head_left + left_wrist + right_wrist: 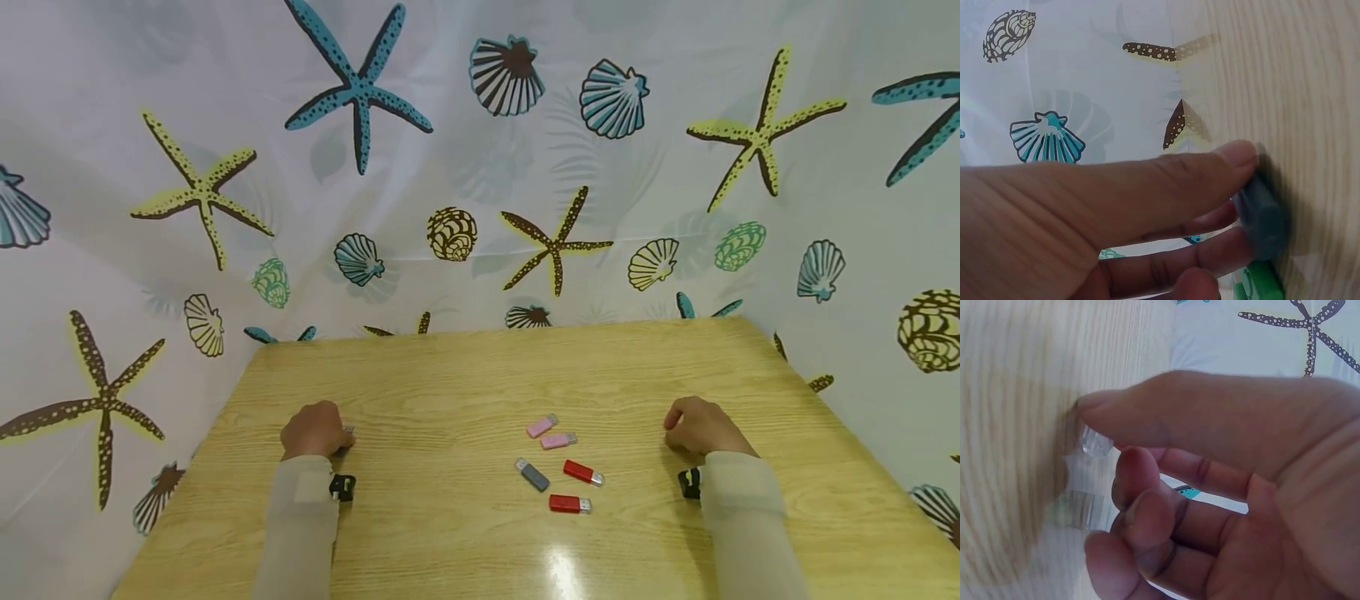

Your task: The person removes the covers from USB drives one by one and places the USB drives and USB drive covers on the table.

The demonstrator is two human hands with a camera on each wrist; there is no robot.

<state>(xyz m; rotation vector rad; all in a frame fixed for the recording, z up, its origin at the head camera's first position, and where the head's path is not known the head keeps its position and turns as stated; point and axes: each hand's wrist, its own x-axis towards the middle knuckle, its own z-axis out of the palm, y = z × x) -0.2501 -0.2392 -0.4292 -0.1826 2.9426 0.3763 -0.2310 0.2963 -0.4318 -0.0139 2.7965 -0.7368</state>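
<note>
At the left of the table, my left hand (313,429) pinches a dark grey-blue USB stick (1263,219) between thumb and fingers, close to the wood. Beside that stick, partly cut off by the frame, is a green object (1265,281). Over at the right, my right hand (701,425) holds a small clear piece (1095,442) at the thumb tip; its kind cannot be told. Another clear piece (1087,509) lies below it by the fingertips. Between the hands lie two pink USB sticks (542,427), a grey USB stick (532,475) and two red USB sticks (570,504).
The light wooden table (435,375) runs back to a white curtain (420,50) printed with starfish and shells, which also hangs along both sides. A glare spot (561,571) shines near the front of the table.
</note>
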